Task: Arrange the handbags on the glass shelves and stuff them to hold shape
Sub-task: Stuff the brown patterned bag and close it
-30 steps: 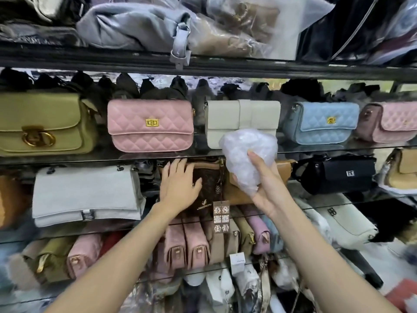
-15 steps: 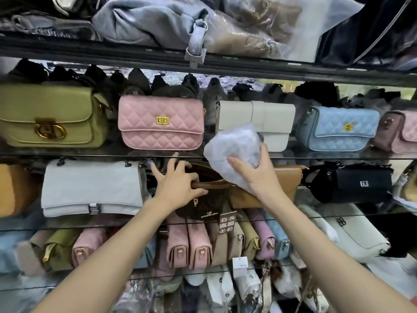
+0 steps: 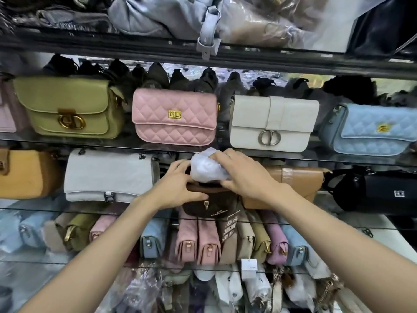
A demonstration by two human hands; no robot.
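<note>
In the head view, the brown bag (image 3: 208, 201) sat on the middle glass shelf (image 3: 352, 160), in the center of the frame. The left hand (image 3: 180, 184) held its top open. The right hand (image 3: 244, 177) gripped the plastic wad (image 3: 206, 167) over the mouth. This looked like the stuffing step. Next, the wad probably needed a push deep inside.

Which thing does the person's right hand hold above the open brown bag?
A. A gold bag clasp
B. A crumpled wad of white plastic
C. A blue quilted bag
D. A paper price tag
B: the right hand holds a crumpled wad of white plastic directly over the mouth of the dark brown bag, while the left hand grips that bag's rim.
</note>
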